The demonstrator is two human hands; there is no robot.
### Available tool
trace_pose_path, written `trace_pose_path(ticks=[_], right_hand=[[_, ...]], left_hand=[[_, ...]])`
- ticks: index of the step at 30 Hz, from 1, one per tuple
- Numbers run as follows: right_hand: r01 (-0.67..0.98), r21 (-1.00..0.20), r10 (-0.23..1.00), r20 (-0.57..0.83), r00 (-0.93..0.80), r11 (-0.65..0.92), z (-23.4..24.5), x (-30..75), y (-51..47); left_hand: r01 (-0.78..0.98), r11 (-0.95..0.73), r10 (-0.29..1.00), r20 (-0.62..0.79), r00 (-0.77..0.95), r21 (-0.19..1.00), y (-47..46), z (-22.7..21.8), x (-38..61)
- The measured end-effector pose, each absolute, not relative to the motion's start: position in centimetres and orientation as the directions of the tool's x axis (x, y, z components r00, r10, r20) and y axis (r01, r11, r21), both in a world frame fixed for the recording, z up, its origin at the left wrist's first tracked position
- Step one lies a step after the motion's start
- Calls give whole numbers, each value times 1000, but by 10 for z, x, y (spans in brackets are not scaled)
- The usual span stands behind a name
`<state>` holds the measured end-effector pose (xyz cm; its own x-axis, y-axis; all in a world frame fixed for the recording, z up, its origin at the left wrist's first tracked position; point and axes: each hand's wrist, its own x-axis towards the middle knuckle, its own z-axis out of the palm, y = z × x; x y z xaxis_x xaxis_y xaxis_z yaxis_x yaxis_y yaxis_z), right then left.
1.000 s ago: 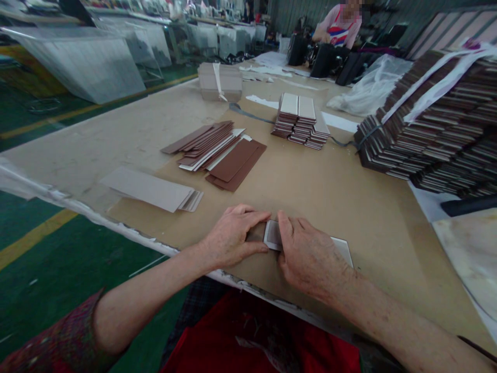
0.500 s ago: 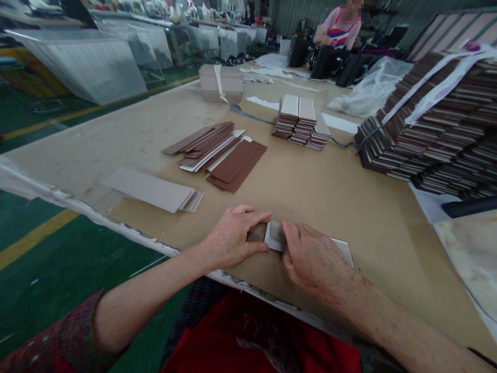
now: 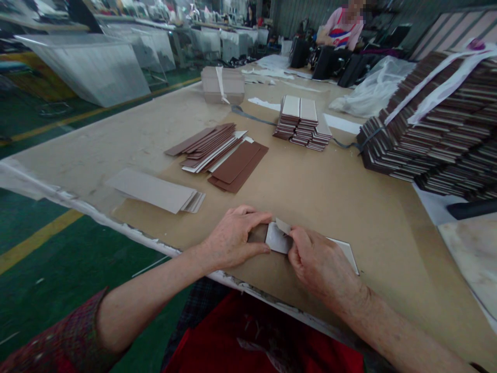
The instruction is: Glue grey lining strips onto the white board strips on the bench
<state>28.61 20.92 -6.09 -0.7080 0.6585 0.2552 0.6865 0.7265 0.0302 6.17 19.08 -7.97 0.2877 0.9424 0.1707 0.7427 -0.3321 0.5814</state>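
Note:
A pale card strip (image 3: 276, 239) lies flat on the table near its front edge. My left hand (image 3: 236, 233) is closed round the strip's left end, with fingertips at the far edge and thumb at the near edge. In my right hand (image 3: 320, 259), thumb and forefinger pinch a small beige flap (image 3: 283, 226), lifted at a slant above the strip; I cannot tell whether it is joined to the strip. The right hand covers the strip's middle, and its white right end (image 3: 347, 254) shows beyond the knuckles.
Grey card strips (image 3: 155, 190) lie at the left, with a fanned pile of brown strips (image 3: 236, 166) behind. Farther back stand stacked strips (image 3: 298, 122) and a tied bundle (image 3: 223, 85). A tall strapped stack (image 3: 435, 124) rises at right. Across the table is another person (image 3: 341, 28).
The right fingers have drawn back slightly to the right and raised the beige flap, which lay lower before. More of the strip's pale surface shows. My left hand has kept its place.

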Motion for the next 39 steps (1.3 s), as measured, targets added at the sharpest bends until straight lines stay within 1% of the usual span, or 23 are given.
trace_pose_path(ticks=[5,9,12,16,19,22,24,27,33,39], right_hand=[[713,-32,663,399,-633,700,-63,289,209],[716,-86,672,438,-597,693,-66,291,208],[704,-75,648,468,-601,707,-70,293,207],[684,-21,598,504,-623,729,-76,296,205],[650,58,542,499,-676,758,-81,297,204],[603,161,483,456,-747,781,-84,297,202],[581,203,465,423,-778,788,-85,297,201],[558,221,452,391,-802,800,-83,297,200],[525,230,417,390,-821,819,-79,296,201],[509,232,417,351,-838,829,-77,296,199]], left_hand=[[751,-336,941,175,289,568,192,-80,62],[758,-314,949,157,274,572,191,-79,62],[760,-304,952,148,269,574,191,-77,62],[757,-328,944,163,287,565,191,-77,63],[754,-342,939,179,293,561,191,-79,63],[760,-348,937,182,298,549,191,-79,62],[761,-349,937,183,298,547,191,-79,62],[759,-346,938,189,290,551,191,-80,63],[758,-364,931,206,301,541,190,-82,61],[771,-352,936,208,284,531,190,-81,63]])
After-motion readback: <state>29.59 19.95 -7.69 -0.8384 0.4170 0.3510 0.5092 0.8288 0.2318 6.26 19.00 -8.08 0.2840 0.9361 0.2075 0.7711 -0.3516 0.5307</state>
